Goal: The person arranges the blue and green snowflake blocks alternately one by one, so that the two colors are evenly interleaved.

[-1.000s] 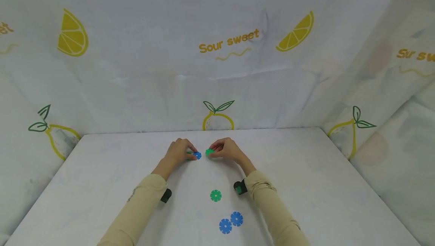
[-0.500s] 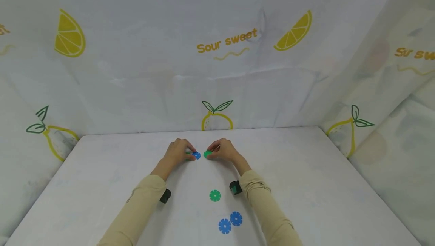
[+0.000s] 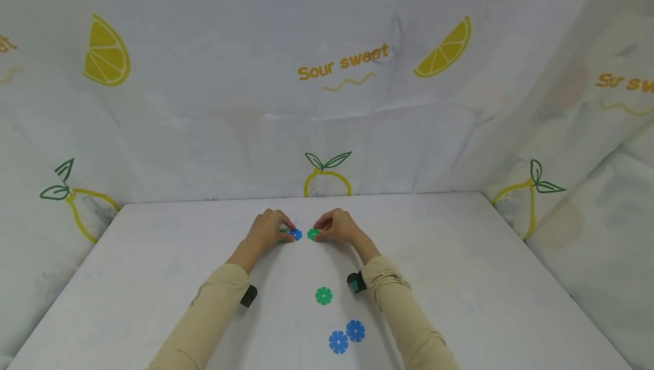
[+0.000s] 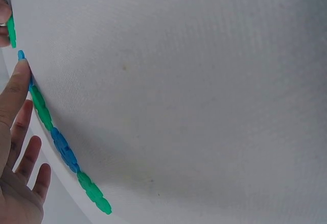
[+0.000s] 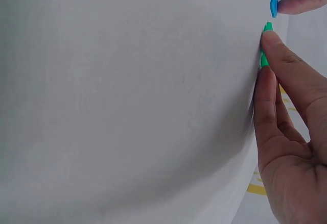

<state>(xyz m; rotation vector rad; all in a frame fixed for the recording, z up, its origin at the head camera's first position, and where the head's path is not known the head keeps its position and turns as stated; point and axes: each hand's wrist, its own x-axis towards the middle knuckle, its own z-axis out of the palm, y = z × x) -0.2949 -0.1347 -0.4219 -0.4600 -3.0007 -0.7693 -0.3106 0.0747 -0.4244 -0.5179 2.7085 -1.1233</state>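
Observation:
My left hand pinches a blue notched plastic disc at the far middle of the table. That disc ends a row of linked snowflake discs; in the left wrist view a green disc, a blue disc and another green disc follow it. Between thumb and fingertips, my right hand holds a single green disc. It stands edge to edge with the blue one, a small gap between them. Both held discs appear thin and edge-on in the wrist views. From the head, the left hand hides most of the row.
Nearer on the white table lies a loose green disc. Two blue discs lie closer still, the left one against the right one. A lemon-printed cloth hangs behind the table's far edge.
My right hand has brought its green disc slightly left and nearer, narrowing the gap to the blue disc. The left hand and the loose discs have stayed put.

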